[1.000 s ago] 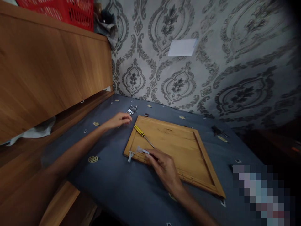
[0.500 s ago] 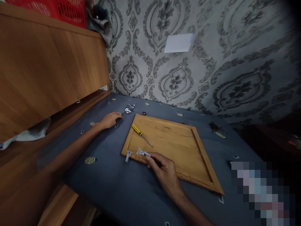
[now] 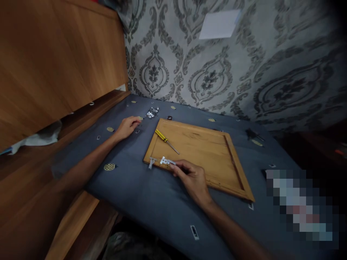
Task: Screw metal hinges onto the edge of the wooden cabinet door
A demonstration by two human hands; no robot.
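Note:
My right hand (image 3: 193, 180) pinches a silver cabinet hinge (image 3: 167, 161) by one end, just over the near edge of a wooden cabinet door (image 3: 200, 148). A second hinge (image 3: 151, 163) sits at that door's near left corner, its arm sticking out past the edge. On the door panel lies a screwdriver (image 3: 166, 140) with a yellow and black handle. My left hand (image 3: 128, 128) rests on the dark cloth left of the door, fingers loosely bent and thumb apart, with nothing visible in them. Just beyond its fingertips is a small pile of metal hinges (image 3: 152, 112).
A dark blue patterned cloth (image 3: 130, 180) covers the surface under the door. Wooden furniture (image 3: 67, 54) rises on the left, and a patterned wall (image 3: 179, 77) stands behind. A dark tool-like object (image 3: 253, 134) lies at the far right.
The view has tilted down a little, so the door and hands appear higher. The hinge in my right hand has turned slightly. My left hand stays near the hinge pile.

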